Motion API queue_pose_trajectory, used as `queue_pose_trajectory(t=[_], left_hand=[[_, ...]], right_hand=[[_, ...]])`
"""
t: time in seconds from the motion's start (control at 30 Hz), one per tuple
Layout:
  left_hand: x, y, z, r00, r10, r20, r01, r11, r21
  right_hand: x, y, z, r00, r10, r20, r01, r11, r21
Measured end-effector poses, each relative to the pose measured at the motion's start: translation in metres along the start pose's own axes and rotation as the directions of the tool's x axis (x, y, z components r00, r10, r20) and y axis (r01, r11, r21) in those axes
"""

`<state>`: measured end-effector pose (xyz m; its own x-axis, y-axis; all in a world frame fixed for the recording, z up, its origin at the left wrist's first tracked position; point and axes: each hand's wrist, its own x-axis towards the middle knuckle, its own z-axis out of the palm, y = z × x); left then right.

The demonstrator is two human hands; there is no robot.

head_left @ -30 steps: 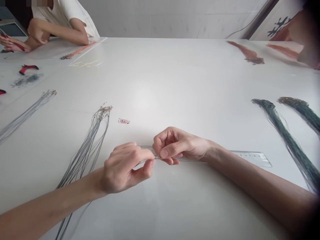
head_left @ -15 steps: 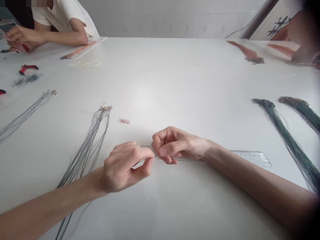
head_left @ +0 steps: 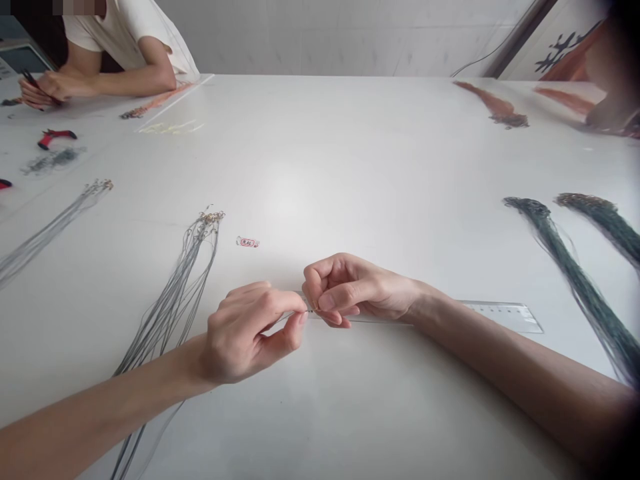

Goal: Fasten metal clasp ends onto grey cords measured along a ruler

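My left hand (head_left: 250, 330) is closed in a pinch, thumb and forefinger on a thin dark cord (head_left: 278, 323) that shows between them. Close against its fingertips, my right hand (head_left: 350, 291) is pinched too; a tiny gold-coloured bit shows at its fingertips, too small to name. Under both hands lies a clear ruler (head_left: 503, 315), its middle hidden by the right hand and wrist. A loose bundle of grey cords (head_left: 167, 307) with small gold-coloured ends runs beneath my left forearm. Beyond the left hand lies a small red-and-white wrapped packet (head_left: 248, 242).
Dark green cord bundles (head_left: 565, 250) lie at right. Another grey bundle (head_left: 55, 223) is at left, near red-handled pliers (head_left: 56, 138) and a dark tangle (head_left: 55, 160). Orange bundles (head_left: 493, 105) lie farther back. A co-worker's hands (head_left: 50, 90) hold a dark tool; another person sits far right.
My hands stay nearly in place; the left fingertips have shifted slightly left. At the far left, the co-worker's hands have moved, and a dark tool now shows upright in them.
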<state>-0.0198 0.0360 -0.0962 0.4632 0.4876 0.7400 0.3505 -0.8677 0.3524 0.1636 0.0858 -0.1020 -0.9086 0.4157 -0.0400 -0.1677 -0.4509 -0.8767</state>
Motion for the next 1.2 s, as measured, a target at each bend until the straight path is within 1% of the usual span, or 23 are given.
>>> queue_pose_trajectory(t=[0.27, 0.53, 0.93, 1.2], left_hand=[[-0.0024, 0.0003, 0.0005, 1.000, -0.014, -0.003, 0.014, 1.000, 0.008], [-0.0007, -0.0007, 0.0011, 1.000, 0.001, -0.004, -0.001, 1.000, 0.002], [-0.0007, 0.0006, 0.0018, 1.000, 0.002, -0.004, -0.002, 1.000, 0.029], [0.0006, 0.0008, 0.0010, 1.000, 0.013, -0.002, -0.013, 1.000, 0.008]], right_hand=[[-0.0013, 0.0002, 0.0001, 1.000, 0.024, -0.019, -0.024, 0.999, -0.023], [-0.0007, -0.0002, -0.0006, 0.998, 0.040, -0.046, -0.042, 0.998, -0.052], [-0.0011, -0.0018, 0.0002, 0.997, 0.062, -0.044, -0.065, 0.995, -0.076], [-0.0008, -0.0025, 0.0003, 0.997, 0.068, -0.038, -0.071, 0.994, -0.082]])
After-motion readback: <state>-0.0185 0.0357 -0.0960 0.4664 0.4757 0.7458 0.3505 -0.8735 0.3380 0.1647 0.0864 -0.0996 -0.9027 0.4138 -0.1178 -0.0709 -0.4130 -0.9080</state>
